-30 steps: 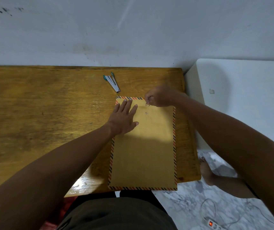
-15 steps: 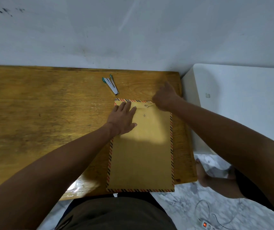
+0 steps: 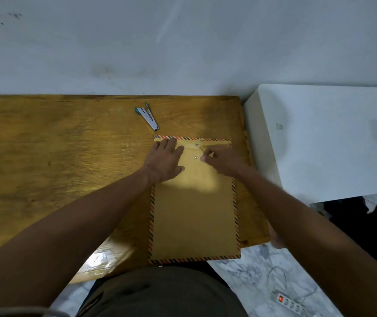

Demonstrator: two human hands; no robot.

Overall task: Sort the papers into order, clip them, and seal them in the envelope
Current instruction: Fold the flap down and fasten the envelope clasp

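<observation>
A brown envelope (image 3: 194, 216) with a red-and-black striped border lies flat on the wooden table (image 3: 57, 168), its flap end far from me. Two small round fasteners sit near the flap, joined by a thin closure string (image 3: 200, 148). My left hand (image 3: 165, 160) lies flat with fingers spread on the envelope's upper left corner, pressing it down. My right hand (image 3: 221, 160) pinches the string just right of the lower fastener. The papers are not visible.
A silver stapler with green ends (image 3: 147, 117) lies on the table beyond the envelope. A white cabinet (image 3: 320, 138) stands right of the table. On the marble floor at lower right lies a power strip (image 3: 290, 302) with a cable.
My right hand has come from the envelope's top edge back down toward me, drawing the string toward the lower fastener. My left hand has stayed pressed on the envelope.
</observation>
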